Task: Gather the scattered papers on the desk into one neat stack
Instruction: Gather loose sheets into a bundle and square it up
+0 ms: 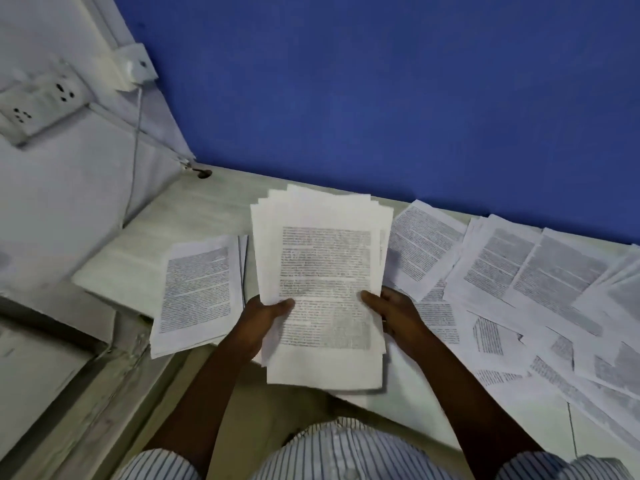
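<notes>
At far left, on the pale wall: white plastic socket strip (38,105), with a white plug (136,67) and thin white cable (135,140) dropping toward the desk corner. Next, flat on the pale grey laminate desk (207,216): small squared pile of white printed sheets (197,292), reaching the near desk edge, just beside the held sheaf. At centre, lifted above the desk: thick sheaf of white printed paper (322,271), top edges fanned and uneven, not yet squared. Left hand (266,317) clamped on its lower left edge, thumb on the top page, fingers curled beneath; right hand (394,313) likewise grasping the lower right edge, thumb on top. To the right, as far as the frame edge: many loose white printed sheets (512,268), overlapping at mixed angles, backed by a blue partition wall (381,81). Judged progress: roughly midway. Done: two partial bundles gathered. Left: collecting the right-hand scatter, merging with the left pile, tapping all edges flush into a single stack.
</notes>
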A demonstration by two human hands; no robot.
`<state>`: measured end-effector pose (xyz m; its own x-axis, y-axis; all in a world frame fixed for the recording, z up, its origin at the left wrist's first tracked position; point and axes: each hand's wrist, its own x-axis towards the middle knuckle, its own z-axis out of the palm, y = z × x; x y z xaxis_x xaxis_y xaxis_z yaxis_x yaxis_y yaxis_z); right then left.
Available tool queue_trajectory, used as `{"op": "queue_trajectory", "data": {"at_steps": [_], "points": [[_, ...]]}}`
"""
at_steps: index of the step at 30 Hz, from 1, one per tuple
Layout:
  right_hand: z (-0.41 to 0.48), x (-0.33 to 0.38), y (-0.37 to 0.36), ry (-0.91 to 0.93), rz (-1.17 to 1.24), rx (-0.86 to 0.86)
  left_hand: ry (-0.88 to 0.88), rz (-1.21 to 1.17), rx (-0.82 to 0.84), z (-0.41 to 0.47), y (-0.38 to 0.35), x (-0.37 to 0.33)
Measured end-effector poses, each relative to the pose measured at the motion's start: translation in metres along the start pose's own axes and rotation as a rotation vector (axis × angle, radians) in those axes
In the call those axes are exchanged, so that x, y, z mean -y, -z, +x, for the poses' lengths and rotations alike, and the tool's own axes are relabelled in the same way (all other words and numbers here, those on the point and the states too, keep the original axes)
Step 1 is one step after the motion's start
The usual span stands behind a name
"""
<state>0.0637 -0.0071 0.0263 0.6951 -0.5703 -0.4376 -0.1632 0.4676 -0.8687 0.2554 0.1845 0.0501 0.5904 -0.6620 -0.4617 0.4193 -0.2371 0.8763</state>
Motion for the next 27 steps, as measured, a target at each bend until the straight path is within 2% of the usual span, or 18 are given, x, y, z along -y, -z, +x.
{"op": "queue_trajectory", "data": {"at_steps": [4,6,9,12,14,16,22,25,27], "points": [[0.007,0.0,0.009,-0.053,0.077,-0.086,-0.213,-0.077,-0.075,-0.008,-0.015,-0.031],[0.011,-0.002,0.006,-0.09,0.242,-0.114,-0.274,-0.139,-0.064,-0.009,-0.024,-0.04],[0.019,0.003,-0.003,-0.107,0.513,-0.054,-0.307,-0.239,-0.015,-0.009,-0.035,-0.052],[0.024,0.013,-0.009,-0.052,0.676,-0.018,-0.372,-0.164,-0.047,-0.004,-0.041,-0.053],[0.027,0.02,-0.009,-0.047,0.702,-0.022,-0.384,-0.164,-0.136,-0.003,-0.047,-0.053],[0.03,0.028,-0.01,-0.033,0.692,-0.013,-0.388,-0.218,-0.159,-0.005,-0.051,-0.054],[0.035,0.026,-0.01,0.051,0.774,-0.016,-0.428,-0.258,0.008,-0.016,-0.05,-0.062],[0.037,0.022,-0.022,0.021,0.802,0.007,-0.393,-0.249,-0.083,-0.015,-0.05,-0.054],[0.036,0.021,-0.029,0.016,0.723,0.023,-0.372,-0.176,-0.169,-0.011,-0.049,-0.047]]}}
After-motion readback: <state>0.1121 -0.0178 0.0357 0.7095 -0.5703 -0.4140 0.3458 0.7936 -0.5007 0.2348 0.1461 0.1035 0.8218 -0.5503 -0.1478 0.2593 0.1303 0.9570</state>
